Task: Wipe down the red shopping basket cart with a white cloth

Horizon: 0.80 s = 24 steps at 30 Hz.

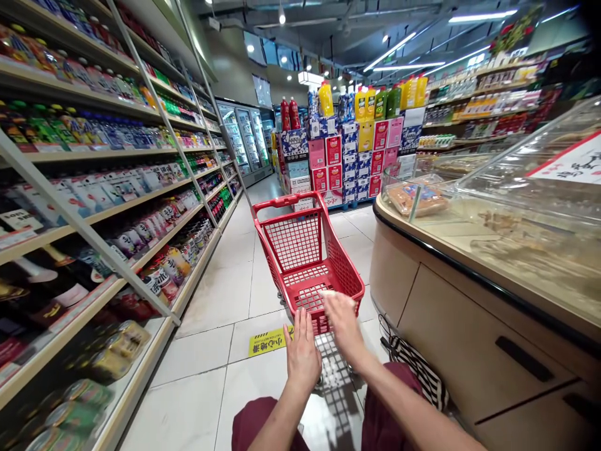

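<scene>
A red plastic shopping cart [344, 266] stands on the tiled floor before my knees, its handle on the far side and its basket holding nothing. My left hand [303, 354] is at the near edge of the basket, fingers stretched out and pointing forward. To its right, my right hand [342, 322] reaches over the near rim, fingers extended and slightly blurred. Neither hand grips anything. Whether either one touches the rim, I cannot tell.
Tall drink shelves [117, 153] line the left side. A counter [422, 294] with clear covers curves along the right, with a striped bag [417, 369] at its foot. Stacked boxes [333, 156] topped with bottles stand ahead. A yellow floor sticker [267, 342] lies left of the cart.
</scene>
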Tool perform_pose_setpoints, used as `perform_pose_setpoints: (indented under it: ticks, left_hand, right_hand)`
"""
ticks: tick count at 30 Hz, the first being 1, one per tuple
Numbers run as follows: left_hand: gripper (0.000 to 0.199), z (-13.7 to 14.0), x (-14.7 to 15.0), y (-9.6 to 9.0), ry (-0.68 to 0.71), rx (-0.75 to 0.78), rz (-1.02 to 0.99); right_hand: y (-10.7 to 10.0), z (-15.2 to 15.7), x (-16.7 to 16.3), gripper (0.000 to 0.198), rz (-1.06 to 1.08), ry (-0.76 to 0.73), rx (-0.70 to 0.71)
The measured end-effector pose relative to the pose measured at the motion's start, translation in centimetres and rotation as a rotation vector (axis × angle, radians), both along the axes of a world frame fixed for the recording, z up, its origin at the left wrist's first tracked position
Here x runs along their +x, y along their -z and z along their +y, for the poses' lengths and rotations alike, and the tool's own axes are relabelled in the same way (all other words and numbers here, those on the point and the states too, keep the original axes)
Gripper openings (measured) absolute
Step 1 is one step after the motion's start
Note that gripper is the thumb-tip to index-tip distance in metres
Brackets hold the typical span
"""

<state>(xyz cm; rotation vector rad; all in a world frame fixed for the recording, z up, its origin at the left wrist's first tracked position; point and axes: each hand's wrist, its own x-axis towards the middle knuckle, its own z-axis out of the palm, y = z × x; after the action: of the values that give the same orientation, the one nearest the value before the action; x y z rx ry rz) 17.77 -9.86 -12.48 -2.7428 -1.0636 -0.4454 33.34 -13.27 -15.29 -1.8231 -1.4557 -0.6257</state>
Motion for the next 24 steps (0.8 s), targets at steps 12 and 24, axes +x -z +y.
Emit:
perform_pose_setpoints:
  ticks: [12,24]
  left_hand:
    - [0.074,0.0,0.0,0.3,-0.007,-0.006,-0.013]
    - [0.071,-0.2,0.2,-0.2,-0.010,0.009,-0.002]
  right_hand:
    - [-0.1,-0.2,0.3,0.042,-0.021,-0.052,-0.032]
    - [0.0,0.3,0.1,0.043,-0.045,-0.130,-0.048]
